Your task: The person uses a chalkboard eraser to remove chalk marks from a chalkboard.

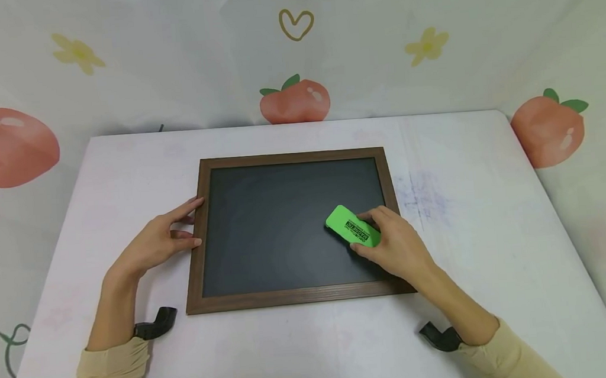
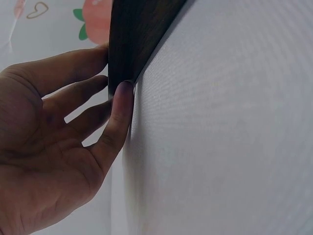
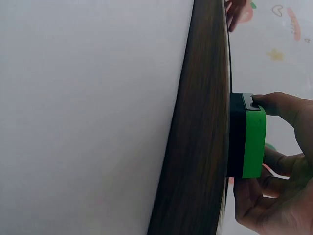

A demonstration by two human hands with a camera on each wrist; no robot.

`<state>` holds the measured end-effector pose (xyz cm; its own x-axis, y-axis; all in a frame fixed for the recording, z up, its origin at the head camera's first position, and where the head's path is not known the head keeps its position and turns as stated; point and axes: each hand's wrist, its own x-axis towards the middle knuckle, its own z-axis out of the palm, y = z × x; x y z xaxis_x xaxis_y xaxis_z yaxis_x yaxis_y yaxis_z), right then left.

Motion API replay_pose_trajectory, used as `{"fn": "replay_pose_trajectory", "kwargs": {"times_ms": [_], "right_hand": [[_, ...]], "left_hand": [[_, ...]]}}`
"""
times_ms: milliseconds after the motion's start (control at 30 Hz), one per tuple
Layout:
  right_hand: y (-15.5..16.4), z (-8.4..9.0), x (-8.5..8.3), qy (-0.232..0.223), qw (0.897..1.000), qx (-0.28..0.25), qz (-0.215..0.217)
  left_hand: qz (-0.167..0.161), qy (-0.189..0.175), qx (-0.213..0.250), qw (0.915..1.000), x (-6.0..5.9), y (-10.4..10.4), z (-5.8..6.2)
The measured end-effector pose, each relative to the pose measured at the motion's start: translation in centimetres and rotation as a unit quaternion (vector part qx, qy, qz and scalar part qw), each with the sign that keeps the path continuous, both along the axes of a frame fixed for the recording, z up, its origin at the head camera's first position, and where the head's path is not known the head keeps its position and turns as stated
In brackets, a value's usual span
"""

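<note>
A small blackboard (image 1: 284, 226) with a brown wooden frame lies on the white table, its dark surface bare of marks. Against the frame's left side rests my left hand (image 1: 152, 242), fingers fairly straight and touching the edge. The left wrist view shows those fingertips (image 2: 123, 95) along the dark wooden frame (image 2: 142, 34). My right hand (image 1: 392, 241) pinches a green board eraser (image 1: 345, 221) between thumb and fingers, over the right part of the board. In the right wrist view the eraser (image 3: 253, 144) has its black felt side against the board.
The white table (image 1: 305, 349) extends around the board, with a bluish smudge (image 1: 426, 197) to the right. Behind it hangs a pale cloth (image 1: 191, 55) printed with fruit and flowers. Black wrist mounts (image 1: 156, 324) sit by both sleeves.
</note>
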<state>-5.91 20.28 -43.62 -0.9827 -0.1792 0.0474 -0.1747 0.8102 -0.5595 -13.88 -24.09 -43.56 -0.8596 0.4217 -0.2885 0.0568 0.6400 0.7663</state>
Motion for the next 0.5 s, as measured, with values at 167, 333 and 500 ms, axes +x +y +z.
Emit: {"fn": "replay_pose_trajectory", "kwargs": {"times_ms": [167, 333, 500], "right_hand": [[0.38, -0.07, -0.24, 0.008, 1.000, 0.002, 0.000], [0.43, -0.16, -0.14, 0.015, 1.000, 0.002, 0.001], [0.36, -0.23, 0.29, 0.017, 1.000, -0.001, 0.007]], "left_hand": [[0.001, -0.002, 0.002, 1.0000, -0.01, -0.01, -0.08], [0.001, 0.000, -0.002, 1.0000, -0.01, 0.00, -0.04], [0.000, 0.000, -0.003, 1.0000, -0.04, 0.01, 0.01]]}}
